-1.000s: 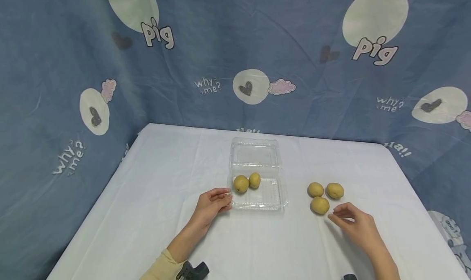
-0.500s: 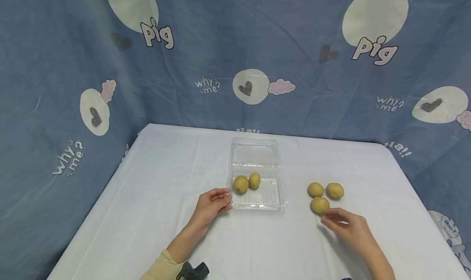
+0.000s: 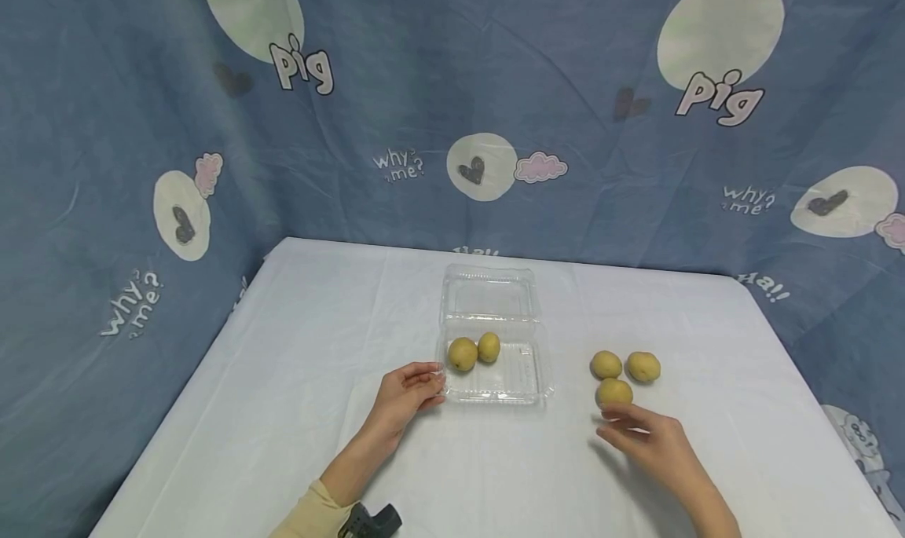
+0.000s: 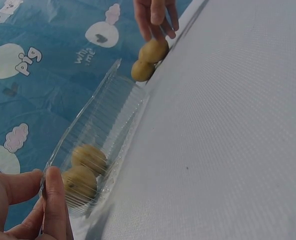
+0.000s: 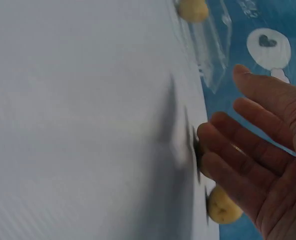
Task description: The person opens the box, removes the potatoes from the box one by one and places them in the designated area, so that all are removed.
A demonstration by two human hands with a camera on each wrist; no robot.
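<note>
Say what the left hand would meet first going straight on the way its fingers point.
The clear container, whose edge the left hand pinches; past that wall, probably the nearer round yellow item inside, though depth is unclear.

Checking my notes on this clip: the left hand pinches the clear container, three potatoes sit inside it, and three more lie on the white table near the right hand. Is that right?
Not quite: the head view shows two potatoes inside the clear container, not three. The left hand does pinch it, and three more lie on the white table near the right hand.
</note>
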